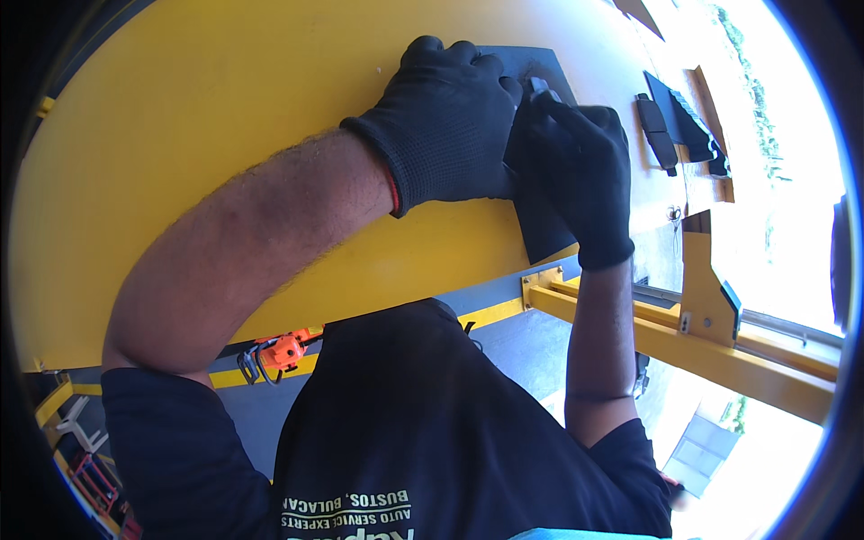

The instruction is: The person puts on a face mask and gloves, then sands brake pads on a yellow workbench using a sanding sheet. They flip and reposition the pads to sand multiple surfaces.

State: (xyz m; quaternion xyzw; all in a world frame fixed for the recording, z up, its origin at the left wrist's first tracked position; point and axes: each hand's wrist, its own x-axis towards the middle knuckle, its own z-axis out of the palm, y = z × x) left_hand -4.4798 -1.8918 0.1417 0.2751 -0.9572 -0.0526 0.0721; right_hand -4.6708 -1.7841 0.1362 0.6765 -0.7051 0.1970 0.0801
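Observation:
Both hands wear black knit gloves over a broad yellow table surface (270, 99). My left hand (454, 126) lies palm down across a dark flat sheet (544, 232), its fingers spread a little and bent at the tips. My right hand (576, 171) is closed around a small pale grey tool (540, 87), whose tip shows beyond the fingers. That tip is against or just above the upper part of the sheet, near a brownish smudge. Most of the tool is inside the fist, so its kind cannot be made out. The gloves cover much of the sheet.
A black block-like object (657, 135) and a dark folded piece (688, 121) lie to the right. Yellow metal beams (720, 351) run beyond the table's lower right edge. An orange power tool (283, 353) is below the near edge. Bright daylight washes out the far right.

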